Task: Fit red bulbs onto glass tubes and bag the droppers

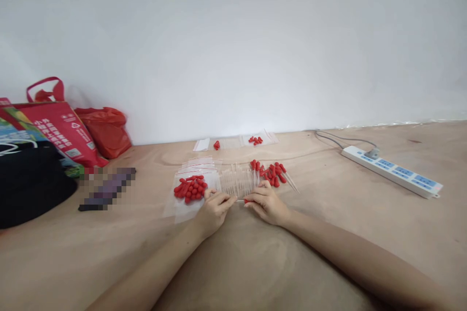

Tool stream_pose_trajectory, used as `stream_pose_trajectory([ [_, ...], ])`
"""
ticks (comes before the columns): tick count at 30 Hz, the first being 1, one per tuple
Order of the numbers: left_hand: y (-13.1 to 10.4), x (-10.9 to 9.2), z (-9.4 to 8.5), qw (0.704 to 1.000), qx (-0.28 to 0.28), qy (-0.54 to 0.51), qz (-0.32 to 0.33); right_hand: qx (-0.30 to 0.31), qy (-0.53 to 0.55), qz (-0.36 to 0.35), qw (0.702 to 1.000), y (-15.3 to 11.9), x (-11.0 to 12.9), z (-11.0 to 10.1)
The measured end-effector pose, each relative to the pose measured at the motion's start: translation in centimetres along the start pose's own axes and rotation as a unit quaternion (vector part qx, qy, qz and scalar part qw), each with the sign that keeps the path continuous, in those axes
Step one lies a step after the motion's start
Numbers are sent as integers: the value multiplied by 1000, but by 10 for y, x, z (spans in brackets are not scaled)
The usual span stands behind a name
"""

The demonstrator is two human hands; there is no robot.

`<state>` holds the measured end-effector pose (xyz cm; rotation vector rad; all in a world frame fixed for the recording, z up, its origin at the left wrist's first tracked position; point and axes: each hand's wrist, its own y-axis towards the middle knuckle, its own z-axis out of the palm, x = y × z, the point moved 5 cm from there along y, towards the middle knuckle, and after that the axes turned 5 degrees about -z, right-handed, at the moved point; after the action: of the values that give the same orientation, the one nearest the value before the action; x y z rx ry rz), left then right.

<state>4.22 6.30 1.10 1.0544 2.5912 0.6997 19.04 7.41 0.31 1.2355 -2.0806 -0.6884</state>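
Close together on the table, both my hands hold one small piece between them. My left hand pinches the thin clear tube at its left end. At the other end, the fingers of my right hand close around a red rubber bulb, mostly hidden by the fingertips. Just beyond the hands lies a row of clear thin tubes. Beside my left hand, a heap of red bulbs rests on clear zip bags. Past my right hand is a pile of red-bulbed droppers, some with pointed tubes showing.
Two flat zip bags with a few red bulbs lie near the wall. A white power strip with a plugged-in cord is at right. At left are a black hat, a red bag and a blurred-out dark flat object.
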Motion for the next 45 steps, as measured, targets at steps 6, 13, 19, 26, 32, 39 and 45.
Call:
stream_pose_trajectory([
  [6,-3,-2,3,1000,-20,11,6,34,-36,-5,999,0,4,1],
  [13,-5,-1,6,998,-47,5,-38,33,-56,-4,998,4,8,2],
  [19,-4,-6,4,998,-44,-4,-43,39,-47,-4,998,6,9,3],
  [26,1,-4,4,992,-66,-66,-88,-21,35,57,998,10,1,-3],
  [32,3,-3,-2,985,-59,-116,-109,-172,269,194,928,18,-18,-9],
  [39,1,9,-8,982,-35,-65,-176,-195,165,374,892,-2,-105,-69],
  [45,1,6,-3,984,-7,-48,-170,-31,-53,489,870,-41,-146,-77],
])
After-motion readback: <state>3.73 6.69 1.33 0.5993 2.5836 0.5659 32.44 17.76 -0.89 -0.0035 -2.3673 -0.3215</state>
